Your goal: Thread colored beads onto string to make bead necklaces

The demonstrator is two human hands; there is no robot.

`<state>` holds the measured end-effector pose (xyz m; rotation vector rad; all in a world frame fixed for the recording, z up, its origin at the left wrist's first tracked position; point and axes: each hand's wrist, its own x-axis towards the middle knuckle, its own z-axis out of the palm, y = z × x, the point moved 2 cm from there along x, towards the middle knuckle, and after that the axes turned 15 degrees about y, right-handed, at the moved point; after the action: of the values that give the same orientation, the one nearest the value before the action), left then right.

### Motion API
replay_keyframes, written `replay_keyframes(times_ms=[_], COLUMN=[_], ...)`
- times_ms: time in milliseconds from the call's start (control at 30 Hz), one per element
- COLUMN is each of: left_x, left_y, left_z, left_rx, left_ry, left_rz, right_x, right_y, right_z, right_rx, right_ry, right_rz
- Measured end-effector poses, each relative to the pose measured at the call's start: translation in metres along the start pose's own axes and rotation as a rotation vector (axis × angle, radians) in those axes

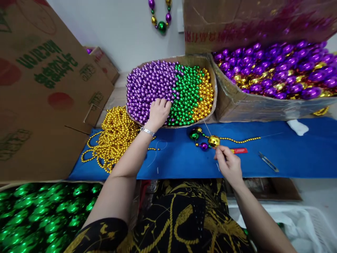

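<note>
My left hand (159, 111) reaches into a box (214, 105) of small round beads. Its fingers curl down among purple beads (150, 84), close to the green beads (188, 91); the fingertips are hidden. Gold beads (205, 96) fill the box's right side. Over the blue table, my right hand (229, 163) is closed in a pinch on a bead string, just below a large shiny gold bead (213, 141). A thin thread rises from that bead towards the box. Green (194, 135) and purple (203, 146) beads on the string lie to its left.
Gold bead chains (113, 137) are heaped at left on the blue cloth (179, 165). At right lie a cutter knife (268, 162), a red packet (239, 150) and a white scrap (297, 127). A carton of purple and gold beads (276, 70) stands behind; large green beads (47, 218) are lower left.
</note>
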<state>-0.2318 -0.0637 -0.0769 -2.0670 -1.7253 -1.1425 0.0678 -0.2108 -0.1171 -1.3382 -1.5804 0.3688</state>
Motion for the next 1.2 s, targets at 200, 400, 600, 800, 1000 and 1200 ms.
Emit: replay_keyframes(times_ms=[200, 400, 600, 800, 1000, 1200], left_x=[-0.036, -0.072, -0.078, -0.079, -0.083, -0.116], left_y=[0.041, 0.066, 0.068, 0.066, 0.064, 0.078], left_z=[-0.011, -0.012, -0.014, -0.015, -0.02, -0.007], left_rx=[-1.142, -1.538, -1.548, -1.461, -1.31, -1.313], left_ry=[-0.038, -0.154, -0.179, -0.19, -0.147, -0.284], left_rz=[-0.784, -1.139, -1.126, -1.08, -0.903, -0.964], right_x=[-0.004, -0.005, -0.007, -0.009, -0.016, -0.034], right_y=[-0.014, -0.018, -0.015, -0.012, -0.001, 0.006], right_z=[0.012, 0.015, 0.016, 0.016, 0.015, 0.033], right_rx=[-0.027, -0.057, -0.066, -0.081, -0.254, -0.161], right_ry=[-0.025, -0.007, 0.002, -0.024, -0.036, -0.05], right_rz=[-0.187, -0.29, -0.321, -0.331, -0.41, -0.345])
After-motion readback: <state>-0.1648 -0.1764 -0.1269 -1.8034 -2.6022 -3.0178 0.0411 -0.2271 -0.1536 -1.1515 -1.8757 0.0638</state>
